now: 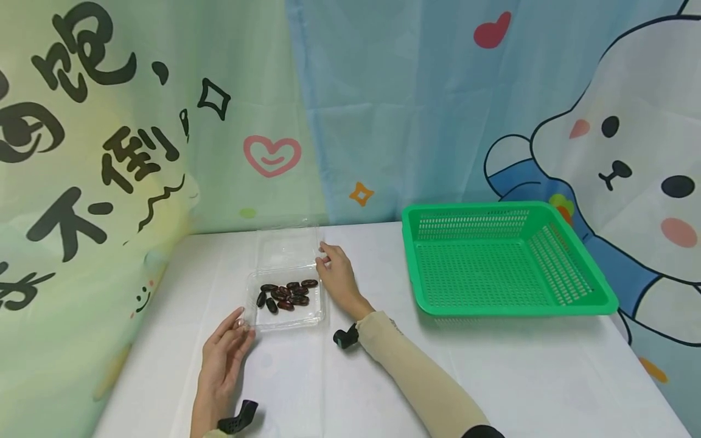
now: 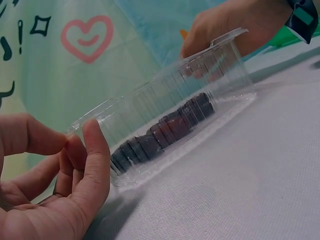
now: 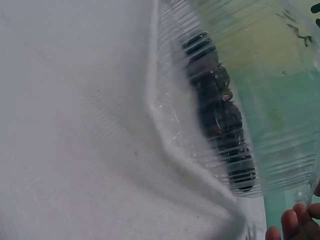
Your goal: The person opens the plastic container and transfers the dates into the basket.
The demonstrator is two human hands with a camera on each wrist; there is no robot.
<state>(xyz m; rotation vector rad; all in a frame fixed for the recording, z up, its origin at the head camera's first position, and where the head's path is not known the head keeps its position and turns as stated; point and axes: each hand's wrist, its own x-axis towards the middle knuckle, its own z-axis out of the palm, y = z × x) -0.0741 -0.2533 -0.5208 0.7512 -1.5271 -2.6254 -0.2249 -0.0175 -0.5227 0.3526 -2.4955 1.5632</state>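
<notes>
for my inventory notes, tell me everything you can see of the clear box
The clear box looks like thin shiny plastic, with ribbed walls and a lipped rim. Its see-through lid is open behind it. It sits upright on the white table, left of the green basket, holding glossy dark oval pieces. The left hand pinches its near left corner; the right hand holds the lid's right edge.

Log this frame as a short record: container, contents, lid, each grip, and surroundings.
Container: clear box on the white table
Contents: dark, glossy pieces, likely dates
Lid: clear, open, on the box's far side
Left grip: thumb and finger pinch the box's near left corner
Right grip: fingers at the box's far right corner, beside the lid; exact hold unclear
Right side: green basket, apart from the box
Backdrop: printed curtain with hearts and a cartoon animal
</notes>
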